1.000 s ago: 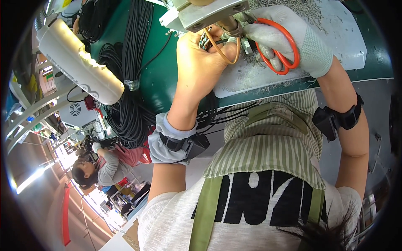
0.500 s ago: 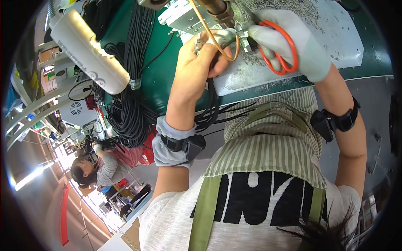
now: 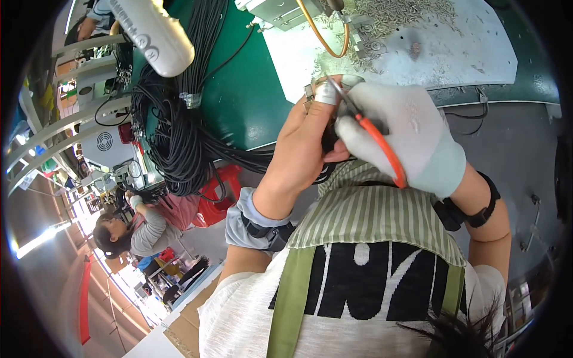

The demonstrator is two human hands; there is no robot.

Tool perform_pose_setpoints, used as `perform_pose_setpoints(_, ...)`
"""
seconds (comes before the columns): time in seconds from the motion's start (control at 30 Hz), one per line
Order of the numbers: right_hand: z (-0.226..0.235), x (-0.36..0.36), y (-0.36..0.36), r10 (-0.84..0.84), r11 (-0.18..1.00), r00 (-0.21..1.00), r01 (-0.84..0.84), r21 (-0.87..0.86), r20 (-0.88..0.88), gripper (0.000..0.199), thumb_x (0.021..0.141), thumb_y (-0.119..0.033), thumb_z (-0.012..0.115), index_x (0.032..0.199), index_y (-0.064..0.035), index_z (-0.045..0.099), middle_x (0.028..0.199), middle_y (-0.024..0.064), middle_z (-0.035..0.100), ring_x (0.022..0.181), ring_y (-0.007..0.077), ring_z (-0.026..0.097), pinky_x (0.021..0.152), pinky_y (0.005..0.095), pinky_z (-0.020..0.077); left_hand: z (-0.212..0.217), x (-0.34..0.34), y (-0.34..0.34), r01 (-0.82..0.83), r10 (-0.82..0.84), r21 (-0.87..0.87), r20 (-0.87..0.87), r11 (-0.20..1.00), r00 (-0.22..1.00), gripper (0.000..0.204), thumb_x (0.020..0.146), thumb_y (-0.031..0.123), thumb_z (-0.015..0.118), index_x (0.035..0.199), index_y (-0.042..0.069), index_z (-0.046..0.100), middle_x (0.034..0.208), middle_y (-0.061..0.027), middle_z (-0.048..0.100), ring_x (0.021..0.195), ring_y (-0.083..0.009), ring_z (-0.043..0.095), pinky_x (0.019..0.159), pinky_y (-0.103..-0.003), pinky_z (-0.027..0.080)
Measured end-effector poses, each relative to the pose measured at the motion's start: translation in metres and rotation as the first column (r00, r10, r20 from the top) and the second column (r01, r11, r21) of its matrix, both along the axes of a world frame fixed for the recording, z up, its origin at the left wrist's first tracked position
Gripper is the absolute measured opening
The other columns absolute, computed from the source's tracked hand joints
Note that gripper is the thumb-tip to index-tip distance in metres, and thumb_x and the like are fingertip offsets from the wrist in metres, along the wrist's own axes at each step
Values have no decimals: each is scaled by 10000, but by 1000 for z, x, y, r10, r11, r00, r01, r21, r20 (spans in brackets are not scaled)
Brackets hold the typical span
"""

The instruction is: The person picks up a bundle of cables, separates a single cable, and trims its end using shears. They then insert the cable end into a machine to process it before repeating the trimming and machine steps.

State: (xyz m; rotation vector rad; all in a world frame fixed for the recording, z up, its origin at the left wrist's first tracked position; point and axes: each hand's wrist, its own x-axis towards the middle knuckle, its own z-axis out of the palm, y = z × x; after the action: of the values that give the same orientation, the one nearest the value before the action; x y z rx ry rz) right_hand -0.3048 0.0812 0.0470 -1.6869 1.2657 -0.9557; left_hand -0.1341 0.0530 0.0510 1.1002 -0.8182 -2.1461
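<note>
My bare left hand, with white wrapping on its thumb, is closed in front of my body. Black cable shows just below it and appears to be gripped in it; the cable ends are hidden by the fingers. A small metal piece sits at its knuckles. In a pale glove, my right hand is closed around red-handled scissors. Their blades point up toward my left thumb, close beside it. Both hands are together at the table's near edge.
A white board strewn with small metal scraps lies on the green table. Above it are a machine with an orange tube. Thick black cable bundles hang left, beside a white lamp. Another person works farther left.
Both hands have come back from the machine toward my body. The scissors have swung from hanging around my right fingers to pointing their blades at the left thumb.
</note>
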Motion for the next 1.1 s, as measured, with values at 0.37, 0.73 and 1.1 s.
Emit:
perform_pose_setpoints(0.37,4,-27,28,-142,977,950,88,195,279,92,803,-88,621,863,-23,595,591,89,537,521,200,574,497,278,443,12,-16,18,287,187,-774,459,564,869,197,817,-23,634,984,18,537,725,17,563,575,9,397,496,-150,292)
perform_pose_setpoints(0.73,-4,-14,41,-310,905,888,166,-391,-340,120,787,-71,655,889,-22,613,606,99,552,495,247,550,506,284,443,7,-26,16,163,242,-728,417,666,876,188,743,-67,639,873,25,539,623,55,497,547,2,339,499,-163,280)
perform_pose_setpoints(1.1,6,-17,40,-155,988,985,154,-29,-69,117,798,-84,647,888,-18,614,626,101,553,475,252,500,479,293,413,-1,-17,13,182,203,-756,386,629,900,175,788,-63,654,915,0,552,648,60,497,563,19,342,502,-152,250)
